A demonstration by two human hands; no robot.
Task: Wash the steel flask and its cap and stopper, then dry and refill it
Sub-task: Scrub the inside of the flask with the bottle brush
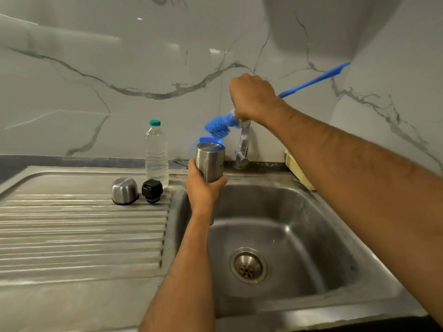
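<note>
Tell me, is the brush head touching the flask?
Apart. In the head view the blue brush head hangs above the flask, with wall and a blue object behind showing between bristles and the flask's upturned end.

Over the sink basin (275,224) open room is lying bare down to the drain (248,265), with the left hand (203,190) and steel flask (210,161) standing at its left rim. The tap (243,149) is blocking the back edge, the right hand (251,99) and blue bottle brush (221,127) crowding above it. On the ribbed drainboard (81,233), the cap (124,190), stopper (152,190) and plastic water bottle (157,154) are clustering near the basin, leaving the front ribs free.
</note>
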